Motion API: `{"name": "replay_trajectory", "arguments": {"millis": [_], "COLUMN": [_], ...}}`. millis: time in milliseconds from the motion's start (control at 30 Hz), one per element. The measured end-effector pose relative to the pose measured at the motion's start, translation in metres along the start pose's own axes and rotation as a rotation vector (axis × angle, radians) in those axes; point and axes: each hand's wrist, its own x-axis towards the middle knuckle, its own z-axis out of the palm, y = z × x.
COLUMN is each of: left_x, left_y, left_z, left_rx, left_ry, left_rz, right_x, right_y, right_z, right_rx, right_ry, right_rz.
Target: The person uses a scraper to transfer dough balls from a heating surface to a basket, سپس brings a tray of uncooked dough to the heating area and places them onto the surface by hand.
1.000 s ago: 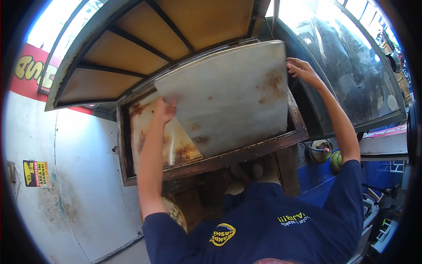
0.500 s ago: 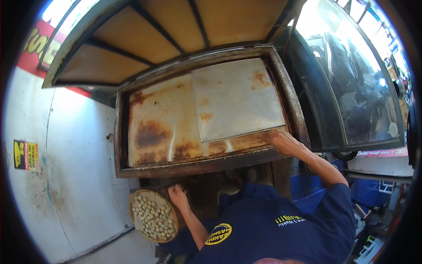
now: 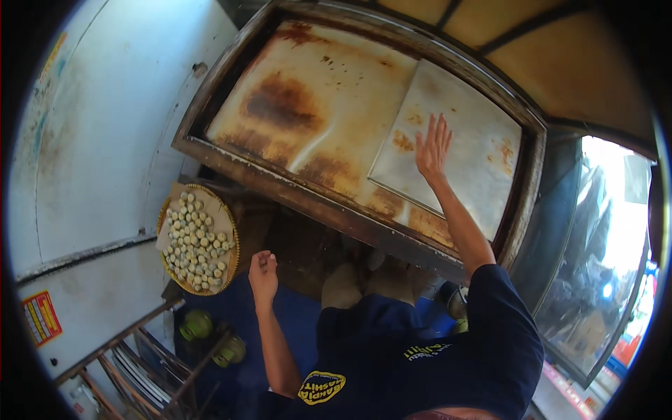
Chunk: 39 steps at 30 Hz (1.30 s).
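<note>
My right hand (image 3: 434, 148) is over a smaller grey metal sheet (image 3: 476, 164), its fingers stretched out and open. Whether the palm touches the metal, I cannot tell. That sheet, spotted with rust, lies on the right part of a wide, browned metal griddle plate (image 3: 350, 91) set in a dark frame (image 3: 280, 189). My left hand (image 3: 263, 280) hangs in front of the frame with its fingers loosely curled and nothing visible in them. Just left of it is a round woven tray (image 3: 236, 241) of small pale dough balls (image 3: 192, 241) on paper.
A white wall (image 3: 105, 140) runs along the left. Below the tray are green gas cylinders (image 3: 196, 325) and a rack (image 3: 133, 371). A raised, yellowish ribbed lid (image 3: 560, 70) stands behind the griddle, and a glass panel (image 3: 588, 266) is at the right.
My right hand has moved from the sheet's near right corner inward over its surface, fingers now spread. The view has turned left and down, bringing the gas cylinders and rack into sight.
</note>
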Motion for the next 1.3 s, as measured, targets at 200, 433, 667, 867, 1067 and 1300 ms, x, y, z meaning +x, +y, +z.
{"name": "replay_trajectory", "arguments": {"millis": [200,433,667,867,1067,1300], "left_x": [0.011,0.043,0.074,0.101,0.082,0.072], "left_y": [-0.011,0.078,0.131,0.145,0.158,0.133], "left_z": [0.009,0.107,0.208,0.272,0.241,0.149], "left_rx": [-0.153,-0.457,-0.465,-0.444,-0.868,-0.775], "left_ry": [0.074,-0.008,-0.27,-0.119,-0.03,-0.041], "left_rz": [0.04,0.247,0.363,0.387,0.197,0.253], "right_x": [-0.039,-0.041,-0.026,0.021,0.027,0.026], "right_y": [0.017,-0.034,-0.044,-0.008,-0.022,0.052], "right_z": [0.039,0.039,0.04,0.017,0.011,0.096], "right_rx": [-0.252,0.209,-0.038,0.051,0.206,-0.313], "right_ry": [-0.295,-0.552,-0.726,-0.572,-0.137,-0.101], "right_rz": [-0.017,-0.754,-0.87,-0.632,-0.283,0.049]}}
